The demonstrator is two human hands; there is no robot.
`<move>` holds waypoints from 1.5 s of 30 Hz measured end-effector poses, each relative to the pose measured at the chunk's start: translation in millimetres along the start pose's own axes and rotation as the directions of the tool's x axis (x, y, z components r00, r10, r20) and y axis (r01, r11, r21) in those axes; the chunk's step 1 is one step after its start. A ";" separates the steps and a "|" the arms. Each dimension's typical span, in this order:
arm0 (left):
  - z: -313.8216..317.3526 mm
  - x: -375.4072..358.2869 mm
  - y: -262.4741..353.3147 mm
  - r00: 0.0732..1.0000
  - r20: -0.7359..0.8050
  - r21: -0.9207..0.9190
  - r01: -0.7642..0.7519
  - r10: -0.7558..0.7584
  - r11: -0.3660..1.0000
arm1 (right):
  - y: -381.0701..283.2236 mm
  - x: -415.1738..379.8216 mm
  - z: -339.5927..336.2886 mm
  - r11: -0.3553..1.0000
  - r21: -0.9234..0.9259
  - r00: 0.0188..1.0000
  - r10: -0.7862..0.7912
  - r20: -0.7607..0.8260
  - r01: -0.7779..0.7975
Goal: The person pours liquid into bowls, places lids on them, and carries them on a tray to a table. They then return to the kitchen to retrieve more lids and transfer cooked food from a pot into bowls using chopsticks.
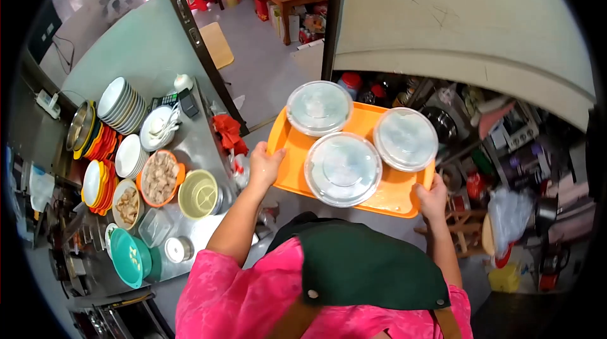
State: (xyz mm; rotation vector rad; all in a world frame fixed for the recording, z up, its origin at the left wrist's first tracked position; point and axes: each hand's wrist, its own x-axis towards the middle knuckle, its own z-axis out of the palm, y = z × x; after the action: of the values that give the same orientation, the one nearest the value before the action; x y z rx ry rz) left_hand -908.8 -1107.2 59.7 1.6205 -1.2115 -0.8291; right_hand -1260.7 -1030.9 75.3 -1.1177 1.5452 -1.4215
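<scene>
Between my two hands is an orange tray (291,174), held out in front of my body. My left hand (265,165) grips its left end, thumb on top. At the right end, my right hand (432,198) is closed around the tray's edge. Three round, lidded plastic containers stand on the tray: a back left container (320,108), a front middle container (343,169) and a right container (406,139). Their lids look cloudy, and what is inside cannot be made out clearly.
On the left, a metal counter (208,143) bears stacked white plates (120,105), an orange bowl of meat (161,178), a teal basin (131,258) and a yellowish container (198,194). A doorway with a dark frame (193,35) lies ahead. Cluttered shelves (493,136) stand to the right.
</scene>
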 end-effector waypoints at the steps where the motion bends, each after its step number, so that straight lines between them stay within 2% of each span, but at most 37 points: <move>1: 6.7 21.7 -7.0 0.999 -0.038 -0.009 0.004 -0.005 1.000 | 9.4 31.5 6.6 0.999 -0.037 0.999 -0.019 0.051 0.021; 4: 18.2 80.6 -12.8 0.991 -0.128 -0.012 0.047 -0.048 0.999 | 18.8 116.2 48.7 1.000 0.019 0.990 0.013 0.140 -0.015; 8: 17.9 172.8 -31.6 0.977 -0.211 0.094 0.057 -0.037 0.994 | 48.2 221.0 116.1 0.998 0.023 0.978 0.059 0.199 -0.065; 10: 16.7 226.6 -42.9 0.963 -0.269 0.170 0.051 -0.003 0.984 | 63.0 278.3 155.7 1.000 0.002 0.961 -0.007 0.276 0.007; 12: 12.7 270.2 -51.8 0.950 -0.313 0.163 0.068 -0.014 0.984 | 62.1 325.1 196.2 0.999 -0.037 0.951 0.036 0.306 -0.026; 13: 9.4 296.2 -59.7 0.946 -0.323 0.238 0.062 0.019 0.969 | 56.2 349.0 217.4 0.999 -0.023 0.942 0.036 0.334 -0.030; 16: 7.8 361.2 -54.1 0.908 -0.406 0.155 0.180 -0.103 0.971 | 52.3 425.9 274.8 0.998 -0.042 0.909 0.050 0.415 -0.036; 17: 6.5 383.8 -62.5 0.902 -0.422 0.116 0.151 -0.089 0.982 | 45.3 450.0 296.1 0.998 -0.055 0.900 0.039 0.433 -0.017; 18: 5.8 405.0 -63.2 0.888 -0.443 0.090 0.183 -0.125 0.979 | 41.7 473.7 317.1 0.997 -0.073 0.890 0.031 0.455 0.002; 24: 5.0 526.0 -80.5 0.759 -0.639 0.104 0.248 -0.127 0.963 | 57.6 625.5 446.7 0.999 -0.009 0.769 -0.026 0.638 0.042; 26: 5.3 561.2 -81.8 0.699 -0.708 0.078 0.210 -0.094 0.975 | 58.7 673.6 492.6 0.993 -0.018 0.734 -0.073 0.675 0.115; 27: 3.6 576.8 -71.3 0.687 -0.718 0.079 0.243 -0.114 0.967 | 76.5 705.7 516.4 0.986 -0.010 0.693 -0.108 0.712 0.164; 30: -2.6 625.3 -79.5 0.608 -0.772 0.024 0.320 -0.186 0.947 | 40.4 751.6 581.7 0.973 -0.029 0.609 -0.121 0.784 0.230; 31: -4.2 640.1 -76.5 0.586 -0.789 0.013 0.316 -0.184 0.949 | 42.2 768.9 603.8 0.988 0.033 0.571 -0.114 0.813 0.152; 32: -7.3 656.9 -80.7 0.563 -0.804 0.002 0.322 -0.190 0.947 | 44.4 786.8 627.3 0.986 0.038 0.547 -0.121 0.828 0.159; 34: -15.0 689.6 -90.8 0.528 -0.810 -0.133 0.263 -0.258 0.956 | 49.7 814.8 671.4 0.988 0.049 0.510 -0.119 0.852 0.150; 35: -18.3 704.7 -97.0 0.516 -0.815 -0.139 0.269 -0.265 0.953 | 54.0 827.6 691.0 0.988 0.046 0.498 -0.116 0.860 0.150; 37: -28.5 740.4 -99.6 0.502 -0.802 -0.283 0.162 -0.325 0.946 | 54.3 851.6 733.5 0.986 0.059 0.470 -0.126 0.874 0.155; 38: -34.5 758.1 -107.0 0.491 -0.805 -0.292 0.162 -0.334 0.943 | 53.1 862.7 752.4 0.985 0.055 0.458 -0.124 0.880 0.161; 40: -47.2 785.3 -125.4 0.475 -0.854 -0.091 0.267 -0.213 0.960 | 44.0 878.3 789.4 0.952 -0.048 0.439 -0.094 0.894 0.301; 41: -51.8 801.8 -147.3 0.449 -0.870 -0.104 0.242 -0.206 0.965 | 41.0 884.3 808.5 0.950 -0.050 0.413 -0.086 0.907 0.309; 43: -63.1 832.1 -160.3 0.410 -0.876 -0.150 0.267 -0.253 0.952 | 34.2 895.7 846.5 0.926 -0.153 0.480 -0.035 0.876 0.346; 44: -64.4 844.9 -163.8 0.394 -0.872 -0.185 0.285 -0.291 0.941 | 39.8 906.5 861.8 0.922 -0.154 0.454 -0.027 0.891 0.356; 45: -67.8 859.5 -166.2 0.381 -0.866 -0.258 0.211 -0.323 0.943 | 41.5 916.8 880.7 0.944 -0.092 0.426 -0.054 0.903 0.316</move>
State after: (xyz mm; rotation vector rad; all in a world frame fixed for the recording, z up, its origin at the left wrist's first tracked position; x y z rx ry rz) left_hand -543.5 -1896.0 -64.3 1.7918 -0.0918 -0.0657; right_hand -757.9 -2194.6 -28.6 -1.8489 0.7922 -0.4826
